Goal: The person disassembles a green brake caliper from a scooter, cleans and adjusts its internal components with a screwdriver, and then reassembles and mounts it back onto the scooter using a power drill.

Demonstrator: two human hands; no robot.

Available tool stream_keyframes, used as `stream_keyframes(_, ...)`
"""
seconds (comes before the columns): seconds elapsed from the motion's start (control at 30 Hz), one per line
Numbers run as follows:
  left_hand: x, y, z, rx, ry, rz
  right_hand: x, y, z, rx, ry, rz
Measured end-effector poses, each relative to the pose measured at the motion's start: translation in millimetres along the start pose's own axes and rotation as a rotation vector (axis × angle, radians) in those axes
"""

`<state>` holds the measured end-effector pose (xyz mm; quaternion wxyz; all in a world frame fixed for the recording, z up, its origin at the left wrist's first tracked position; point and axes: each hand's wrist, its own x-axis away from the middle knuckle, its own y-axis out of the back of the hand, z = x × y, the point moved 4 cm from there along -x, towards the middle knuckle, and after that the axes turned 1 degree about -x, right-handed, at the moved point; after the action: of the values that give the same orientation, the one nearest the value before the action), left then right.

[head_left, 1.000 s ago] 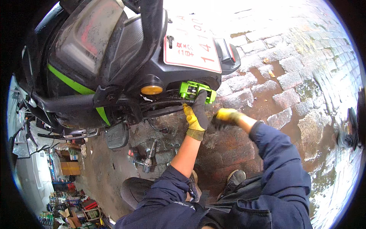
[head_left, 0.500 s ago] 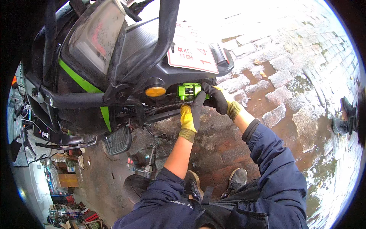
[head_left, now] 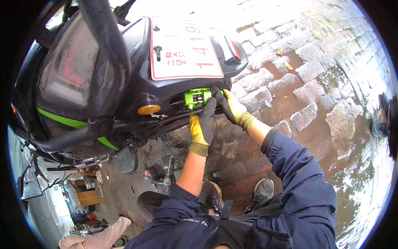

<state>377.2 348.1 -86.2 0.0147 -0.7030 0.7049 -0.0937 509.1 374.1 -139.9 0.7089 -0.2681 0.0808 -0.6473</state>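
A bright green brake caliper (head_left: 197,98) sits under the tail of a black scooter (head_left: 137,85), below its number plate (head_left: 186,50). My left hand (head_left: 202,128), in a yellow and black work glove, grips the caliper's near side, with the thumb on top and the other fingers partly hidden beneath. The right hand (head_left: 230,107), gloved alike, is closed round the caliper's right end, its fingertips partly covered by the part. A dark cable or hose (head_left: 176,118) runs to the left just below the caliper.
On the floor by my left forearm lies a power tool (head_left: 168,178) with a red and black piece beside it. The scooter's footrest (head_left: 126,161) juts out at left. Another person's pale trouser leg (head_left: 105,234) shows at lower left. Wet paving stones (head_left: 302,114) stretch to the right.
The scooter now appears further left and more of the number plate shows. Both hands keep hold of the caliper, which has shifted slightly left in view. A person's leg has appeared at lower left.
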Motion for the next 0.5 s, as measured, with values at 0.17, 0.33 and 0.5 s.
stream_keyframes(0.17,2,26,2,-0.126,0.116,-0.05,1,-6,18,0.481,0.095,-0.214)
stream_keyframes(0.33,21,9,-53,-0.062,0.255,-0.075,-9,-4,10,0.754,0.002,-0.302)
stream_keyframes(0.5,15,8,-61,-0.188,0.134,-0.047,-19,-3,-4,0.569,-0.018,-0.313)
